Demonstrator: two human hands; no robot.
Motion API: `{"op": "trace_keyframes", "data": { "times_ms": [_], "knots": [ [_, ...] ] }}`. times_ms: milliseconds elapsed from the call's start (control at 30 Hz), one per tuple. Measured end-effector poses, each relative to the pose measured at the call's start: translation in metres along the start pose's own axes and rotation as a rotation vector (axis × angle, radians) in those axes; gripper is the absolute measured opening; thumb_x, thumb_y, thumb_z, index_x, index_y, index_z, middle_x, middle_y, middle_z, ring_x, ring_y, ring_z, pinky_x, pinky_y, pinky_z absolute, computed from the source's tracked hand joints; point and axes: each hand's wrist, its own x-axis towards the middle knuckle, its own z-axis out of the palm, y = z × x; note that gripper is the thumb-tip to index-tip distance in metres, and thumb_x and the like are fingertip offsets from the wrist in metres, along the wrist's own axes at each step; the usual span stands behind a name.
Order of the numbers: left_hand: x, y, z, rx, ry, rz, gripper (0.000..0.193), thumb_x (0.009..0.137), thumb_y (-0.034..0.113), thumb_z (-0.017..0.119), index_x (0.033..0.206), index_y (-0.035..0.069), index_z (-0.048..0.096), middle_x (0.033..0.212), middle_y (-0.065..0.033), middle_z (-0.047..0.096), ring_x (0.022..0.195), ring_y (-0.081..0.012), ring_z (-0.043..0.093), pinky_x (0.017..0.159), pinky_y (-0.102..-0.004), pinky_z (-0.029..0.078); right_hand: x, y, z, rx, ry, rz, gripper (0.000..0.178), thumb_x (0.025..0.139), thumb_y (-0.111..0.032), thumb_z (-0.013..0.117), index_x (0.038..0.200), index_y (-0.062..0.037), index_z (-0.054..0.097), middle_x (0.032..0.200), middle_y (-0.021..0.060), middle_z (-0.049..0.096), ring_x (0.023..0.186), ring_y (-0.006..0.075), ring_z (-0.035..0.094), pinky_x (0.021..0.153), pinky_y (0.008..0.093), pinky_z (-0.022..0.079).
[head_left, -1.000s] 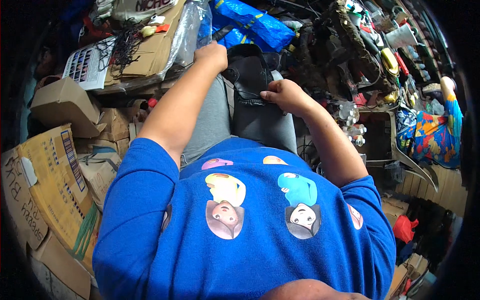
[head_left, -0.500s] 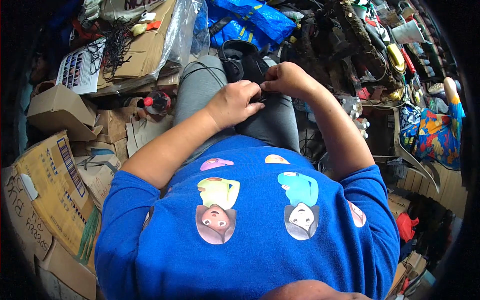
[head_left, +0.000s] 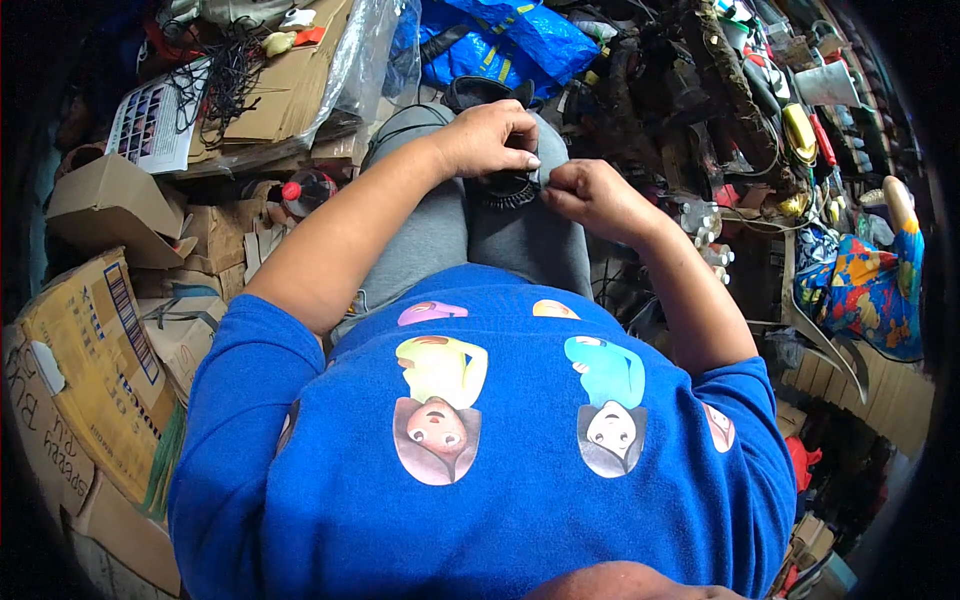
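Note:
A dark shoe [head_left: 505,190] lies across my thighs, with a ridged edge that looks stitched turned toward me. My left hand [head_left: 488,140] is closed over the shoe from above, its thumb pointing right. Most of the shoe's middle is hidden under those fingers; its padded opening [head_left: 485,92] shows beyond them. Just right of the shoe, my right hand [head_left: 595,198] is in a pinch, thumb against curled fingers. Whatever sits in that pinch is too small to make out.
Cardboard boxes [head_left: 115,215] are piled at my left beside a red-capped bottle [head_left: 308,192]. Flat cardboard with tangled black cord [head_left: 220,105] lies farther off. A blue bag [head_left: 510,45] is ahead. Cluttered tools and plastic bottles [head_left: 703,220] stand at my right.
My right hand has drawn back toward me and slightly right. My left hand has moved forward over the shoe, and the ridged edge now shows below it.

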Motion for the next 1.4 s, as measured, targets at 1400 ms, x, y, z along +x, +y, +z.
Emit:
{"op": "trace_keyframes", "data": {
  "times_ms": [1400],
  "knots": [
    [0.017,-0.012,-0.025,-0.245,-0.425,-0.132,0.023,0.071,0.010,0.065,0.093,0.008,0.073,0.091,-0.0090,0.060,0.093,-0.0212,0.056,0.086,-0.0307,0.044,0.003,-0.007,0.009,-0.341,0.371,-0.183,0.021,0.072,-0.008,0.067,0.092,-0.0131,0.071,0.076,0.0102,0.062,0.073,0.0297,0.062,0.066,0.0385,0.049]
  ]
}}
